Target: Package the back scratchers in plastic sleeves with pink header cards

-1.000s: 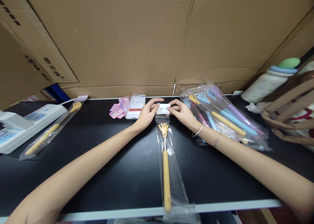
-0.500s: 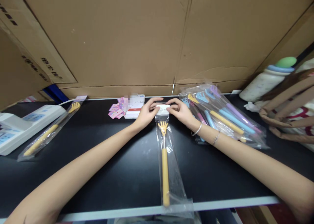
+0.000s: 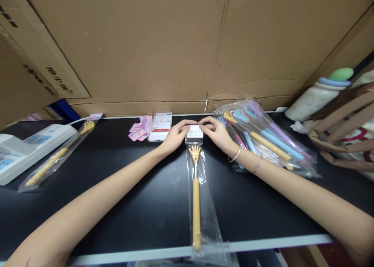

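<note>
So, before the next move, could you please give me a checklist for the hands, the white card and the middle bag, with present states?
1. Left hand on the white card: ok, thumb at its left side.
2. Right hand on the card: ok, thumb at its right side.
3. Yellow back scratcher inside the clear bag: ok.
4. Bag wholly on the table: not ok, lower end passes the near edge.
5. Card fastened to bag: cannot tell.

Two hands [image 3: 175, 137] [image 3: 217, 135], one white card [image 3: 194, 132]
Two backscratchers [image 3: 196, 208] [image 3: 46, 167] bagged singly, a pile of others [image 3: 270, 145] too overlapped to count; one phone [image 3: 159, 135], one power strip [image 3: 30, 147], one bottle [image 3: 306, 102], two bracelets [image 3: 235, 155] [image 3: 258, 165], several pink cards [image 3: 137, 133], likewise uncountable.
</note>
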Demonstrator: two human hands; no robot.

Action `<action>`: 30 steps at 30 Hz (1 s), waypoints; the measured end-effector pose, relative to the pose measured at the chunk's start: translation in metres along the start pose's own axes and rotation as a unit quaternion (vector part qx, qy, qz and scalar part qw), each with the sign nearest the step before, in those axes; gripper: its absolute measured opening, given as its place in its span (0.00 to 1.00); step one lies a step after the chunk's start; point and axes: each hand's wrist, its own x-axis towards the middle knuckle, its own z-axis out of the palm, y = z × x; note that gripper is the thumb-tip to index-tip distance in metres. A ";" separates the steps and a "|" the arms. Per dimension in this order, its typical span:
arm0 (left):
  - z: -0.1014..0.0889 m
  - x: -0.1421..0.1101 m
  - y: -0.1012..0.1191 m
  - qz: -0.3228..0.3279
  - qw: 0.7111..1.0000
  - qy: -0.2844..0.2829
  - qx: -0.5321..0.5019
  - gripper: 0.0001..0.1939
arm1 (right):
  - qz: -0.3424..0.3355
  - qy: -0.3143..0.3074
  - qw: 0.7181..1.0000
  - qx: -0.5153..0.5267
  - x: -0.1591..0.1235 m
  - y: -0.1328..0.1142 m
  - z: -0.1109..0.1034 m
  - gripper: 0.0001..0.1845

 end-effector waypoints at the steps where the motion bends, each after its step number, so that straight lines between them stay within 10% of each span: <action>1: 0.000 0.000 0.000 -0.001 1.000 0.001 -0.002 0.13 | 0.001 -0.002 1.000 0.003 0.000 0.000 0.000 0.11; 30: 0.001 -0.002 0.001 -0.034 0.996 -0.006 -0.078 0.16 | 0.012 -0.016 0.999 0.031 0.004 0.008 0.001 0.14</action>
